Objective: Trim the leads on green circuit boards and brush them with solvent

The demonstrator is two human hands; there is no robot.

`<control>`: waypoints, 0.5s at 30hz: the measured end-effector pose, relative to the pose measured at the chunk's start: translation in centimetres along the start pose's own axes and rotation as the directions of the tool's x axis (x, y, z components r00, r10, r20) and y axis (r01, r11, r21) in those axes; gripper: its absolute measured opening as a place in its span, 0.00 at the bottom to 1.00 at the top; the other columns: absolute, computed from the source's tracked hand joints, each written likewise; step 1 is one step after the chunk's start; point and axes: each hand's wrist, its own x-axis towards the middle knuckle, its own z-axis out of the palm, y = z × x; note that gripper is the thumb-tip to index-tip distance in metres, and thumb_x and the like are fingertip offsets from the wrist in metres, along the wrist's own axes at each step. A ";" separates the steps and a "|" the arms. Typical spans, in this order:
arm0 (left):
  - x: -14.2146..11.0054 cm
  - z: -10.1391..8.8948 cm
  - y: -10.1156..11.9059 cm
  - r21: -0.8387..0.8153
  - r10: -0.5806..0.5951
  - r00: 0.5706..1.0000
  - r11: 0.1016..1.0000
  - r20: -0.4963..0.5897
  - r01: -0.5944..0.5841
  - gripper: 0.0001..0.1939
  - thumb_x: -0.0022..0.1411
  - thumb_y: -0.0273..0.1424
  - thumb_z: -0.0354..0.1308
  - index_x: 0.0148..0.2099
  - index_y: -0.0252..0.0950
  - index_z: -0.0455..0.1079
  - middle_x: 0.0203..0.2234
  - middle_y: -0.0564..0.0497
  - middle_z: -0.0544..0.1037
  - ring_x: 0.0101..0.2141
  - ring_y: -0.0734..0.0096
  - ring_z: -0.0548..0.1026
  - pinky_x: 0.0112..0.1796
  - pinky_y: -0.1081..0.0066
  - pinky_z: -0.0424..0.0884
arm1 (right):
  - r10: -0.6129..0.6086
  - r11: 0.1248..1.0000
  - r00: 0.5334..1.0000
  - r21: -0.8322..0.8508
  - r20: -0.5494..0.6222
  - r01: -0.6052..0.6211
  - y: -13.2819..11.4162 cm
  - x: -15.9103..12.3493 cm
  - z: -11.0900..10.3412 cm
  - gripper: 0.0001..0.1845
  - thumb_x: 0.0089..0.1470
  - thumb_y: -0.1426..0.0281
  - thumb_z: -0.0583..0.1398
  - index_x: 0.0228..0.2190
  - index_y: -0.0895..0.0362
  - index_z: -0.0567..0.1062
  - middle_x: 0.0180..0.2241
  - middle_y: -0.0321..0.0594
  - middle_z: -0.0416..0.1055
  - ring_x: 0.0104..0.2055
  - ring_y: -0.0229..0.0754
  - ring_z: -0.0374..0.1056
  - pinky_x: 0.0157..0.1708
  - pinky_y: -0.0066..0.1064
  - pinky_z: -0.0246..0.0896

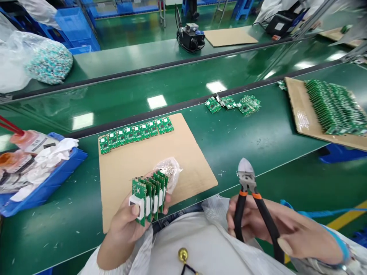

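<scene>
My left hand [129,217] is closed around a row of several green circuit boards [140,191] with white parts on them, held upright side by side. Under them lies a brown cardboard sheet [123,168], with a clear plastic dish or bag of thin metal bits [175,172] just behind the boards. In my right hand [258,217] is a pair of side cutters [246,179] with black handles and orange bands. The handles are spread apart and the jaws point up and away from me, apart from the boards. A line of green circuit boards [134,133] rests along the sheet's far edge.
Loose circuit boards [248,105] lie towards the back of the green table [237,141], among scattered wire clippings. At right, packed boards [335,107] stand on cardboard. A blue bin [54,181] with bottles and tissues is at left. Across the gap, another bench [137,55] holds a black device [191,38].
</scene>
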 end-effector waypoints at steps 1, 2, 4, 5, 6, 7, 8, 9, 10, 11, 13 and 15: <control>0.0 0.1 -0.1 0.004 -0.004 1.000 1.000 0.009 0.004 0.36 0.41 0.45 0.66 0.52 0.36 0.69 0.30 0.42 0.79 0.34 0.48 0.77 0.33 0.52 0.74 | -0.005 0.999 1.000 -0.052 -0.026 0.004 0.1 -0.2 0.3 0.27 0.37 0.48 0.64 0.42 0.38 0.72 0.39 0.43 0.66 0.42 0.50 0.67 0.41 0.38 0.65; 0.1 0.2 -0.1 0.008 -0.004 1.000 1.000 0.013 0.004 0.37 0.41 0.45 0.66 0.53 0.36 0.68 0.31 0.41 0.79 0.34 0.47 0.77 0.34 0.51 0.74 | -0.015 0.996 0.998 -0.092 -0.057 0.010 0.5 -0.4 0.6 0.27 0.37 0.47 0.63 0.42 0.36 0.72 0.39 0.43 0.66 0.42 0.51 0.67 0.42 0.39 0.65; 0.2 0.5 -0.1 0.019 0.003 1.000 1.000 0.014 -0.004 0.39 0.40 0.45 0.67 0.54 0.37 0.67 0.34 0.41 0.79 0.35 0.47 0.77 0.34 0.51 0.74 | -0.056 0.989 0.991 -0.146 -0.123 0.038 1.6 -0.8 1.1 0.29 0.38 0.47 0.62 0.46 0.30 0.69 0.40 0.42 0.68 0.43 0.54 0.68 0.44 0.42 0.65; 0.2 0.6 -0.1 0.028 0.008 1.000 1.000 0.014 -0.008 0.39 0.40 0.45 0.67 0.55 0.37 0.67 0.35 0.41 0.79 0.36 0.47 0.77 0.35 0.52 0.74 | -0.069 0.983 0.984 -0.180 -0.162 0.040 2.2 -1.0 1.4 0.30 0.39 0.47 0.61 0.48 0.27 0.66 0.42 0.40 0.68 0.46 0.55 0.67 0.46 0.44 0.65; 0.3 0.7 -0.2 0.037 0.013 1.000 0.999 0.016 -0.014 0.39 0.40 0.46 0.67 0.55 0.37 0.67 0.36 0.40 0.79 0.36 0.47 0.77 0.35 0.52 0.74 | -0.073 0.974 0.975 -0.227 -0.210 0.024 2.8 -1.1 1.6 0.30 0.41 0.48 0.60 0.49 0.24 0.64 0.45 0.38 0.68 0.49 0.56 0.66 0.49 0.45 0.63; 0.3 0.8 -0.2 0.044 0.017 1.000 0.999 0.019 -0.018 0.39 0.40 0.46 0.67 0.55 0.37 0.66 0.37 0.40 0.79 0.36 0.47 0.77 0.35 0.52 0.74 | -0.074 0.959 0.961 -0.284 -0.266 -0.005 3.3 -1.2 1.8 0.29 0.43 0.48 0.59 0.50 0.22 0.63 0.49 0.35 0.67 0.54 0.57 0.63 0.52 0.47 0.61; 0.4 0.8 -0.2 0.050 0.016 1.000 0.999 0.024 -0.018 0.40 0.40 0.46 0.66 0.55 0.37 0.66 0.37 0.40 0.79 0.36 0.47 0.77 0.36 0.52 0.74 | -0.078 0.939 0.947 -0.343 -0.312 -0.036 3.7 -1.2 1.9 0.28 0.44 0.48 0.58 0.50 0.21 0.62 0.52 0.33 0.65 0.57 0.57 0.60 0.54 0.48 0.58; 0.4 0.8 -0.2 0.054 0.015 0.999 0.998 0.030 -0.016 0.40 0.40 0.47 0.66 0.55 0.37 0.66 0.37 0.40 0.79 0.36 0.47 0.77 0.35 0.52 0.74 | -0.086 0.920 0.936 -0.387 -0.342 -0.056 3.9 -1.0 2.1 0.28 0.44 0.47 0.58 0.50 0.22 0.63 0.54 0.31 0.64 0.59 0.57 0.57 0.55 0.48 0.57; 0.3 0.8 -0.3 0.054 0.014 0.999 0.998 0.033 -0.016 0.40 0.40 0.47 0.66 0.56 0.36 0.66 0.36 0.40 0.79 0.36 0.47 0.77 0.35 0.52 0.74 | -0.093 0.910 0.932 -0.411 -0.349 -0.063 4.0 -0.8 2.2 0.29 0.43 0.45 0.58 0.50 0.23 0.64 0.56 0.31 0.63 0.60 0.58 0.56 0.56 0.49 0.56; 0.3 0.8 -0.3 0.054 0.017 0.999 0.998 0.032 -0.019 0.40 0.40 0.47 0.66 0.56 0.36 0.66 0.35 0.41 0.79 0.35 0.47 0.77 0.34 0.53 0.74 | -0.094 0.909 0.940 -0.413 -0.329 -0.054 3.9 -0.5 2.3 0.32 0.41 0.44 0.59 0.51 0.26 0.65 0.56 0.33 0.62 0.60 0.58 0.56 0.55 0.49 0.57; 0.3 0.7 -0.4 0.048 0.035 0.999 0.998 0.023 -0.036 0.41 0.40 0.46 0.67 0.56 0.37 0.66 0.31 0.42 0.79 0.34 0.50 0.77 0.31 0.57 0.74 | -0.071 0.924 0.964 -0.381 -0.256 -0.034 3.3 0.2 2.4 0.41 0.35 0.41 0.62 0.53 0.35 0.65 0.54 0.41 0.64 0.56 0.59 0.62 0.52 0.48 0.61; 0.2 0.5 -0.5 0.040 0.055 0.998 0.998 0.018 -0.056 0.41 0.40 0.45 0.68 0.57 0.37 0.65 0.29 0.44 0.80 0.32 0.53 0.78 0.29 0.62 0.73 | -0.039 0.926 0.978 -0.375 -0.207 -0.042 2.2 0.8 2.4 0.44 0.34 0.41 0.63 0.53 0.44 0.66 0.47 0.47 0.68 0.48 0.56 0.67 0.47 0.44 0.65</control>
